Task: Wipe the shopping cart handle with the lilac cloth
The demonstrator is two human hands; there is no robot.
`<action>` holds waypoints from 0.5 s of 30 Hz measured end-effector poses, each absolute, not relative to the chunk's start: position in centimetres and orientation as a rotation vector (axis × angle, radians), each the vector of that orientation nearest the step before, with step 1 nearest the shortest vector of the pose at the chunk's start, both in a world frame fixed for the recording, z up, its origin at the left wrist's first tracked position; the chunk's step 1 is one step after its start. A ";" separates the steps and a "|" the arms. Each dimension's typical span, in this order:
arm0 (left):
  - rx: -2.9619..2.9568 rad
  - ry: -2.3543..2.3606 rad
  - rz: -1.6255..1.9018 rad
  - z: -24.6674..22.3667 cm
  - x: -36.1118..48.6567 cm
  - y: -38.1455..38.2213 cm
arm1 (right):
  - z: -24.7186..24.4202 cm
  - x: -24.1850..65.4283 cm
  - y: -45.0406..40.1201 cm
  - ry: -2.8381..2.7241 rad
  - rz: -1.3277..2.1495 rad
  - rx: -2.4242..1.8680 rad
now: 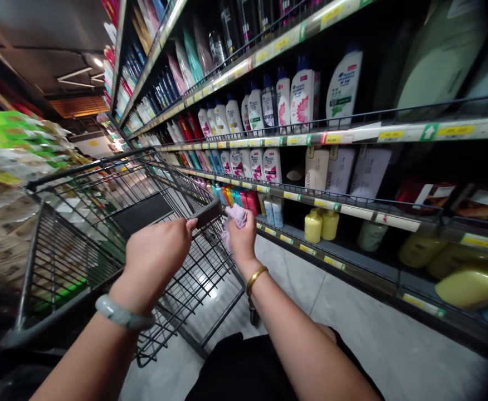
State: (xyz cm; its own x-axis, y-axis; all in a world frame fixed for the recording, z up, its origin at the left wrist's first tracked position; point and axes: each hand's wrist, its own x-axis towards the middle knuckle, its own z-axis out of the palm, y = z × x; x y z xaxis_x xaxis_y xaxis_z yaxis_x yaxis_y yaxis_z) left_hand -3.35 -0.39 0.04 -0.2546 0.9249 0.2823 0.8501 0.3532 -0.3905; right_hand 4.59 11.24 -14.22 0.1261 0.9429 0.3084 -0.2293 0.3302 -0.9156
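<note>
A dark metal shopping cart (144, 212) stands in front of me, its wire basket showing no goods. My left hand (158, 253), with a pale jade bangle at the wrist, is closed over the cart, its thumb near the corner of the dark handle. Its fingers are curled out of sight, so what they grip is hard to make out. To the right, my right hand (243, 234) wears a gold bangle and is closed on a crumpled lilac cloth (236, 215) beside the cart's handle end.
Shelves of shampoo bottles (302, 100) run along the right, with yellow bottles (313, 225) lower down. Stacked green and brown packages (5, 184) rise on the left. Grey floor tiles (302, 278) show between cart and shelves.
</note>
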 end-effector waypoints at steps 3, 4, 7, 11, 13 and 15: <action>-1.465 -2.125 0.145 -1.4 -3.3 -0.3 | -11.8 4.2 9.8 -1.047 0.921 -0.827; -1.445 -2.106 0.122 -1.8 -3.3 -0.2 | -11.4 4.1 9.5 -1.061 0.898 -0.816; -1.436 -2.087 0.083 -2.4 -3.0 0.3 | -11.7 4.1 9.3 -1.103 0.867 -0.840; -1.445 -2.118 0.063 -2.3 -2.7 0.6 | -14.3 4.1 10.2 -1.175 0.793 -0.948; -1.459 -2.122 0.053 -2.3 -2.5 0.7 | -15.5 4.2 10.6 -1.188 0.730 -0.961; -1.466 -2.130 0.035 -2.2 -2.4 0.8 | -16.3 4.3 10.8 -1.171 0.720 -0.973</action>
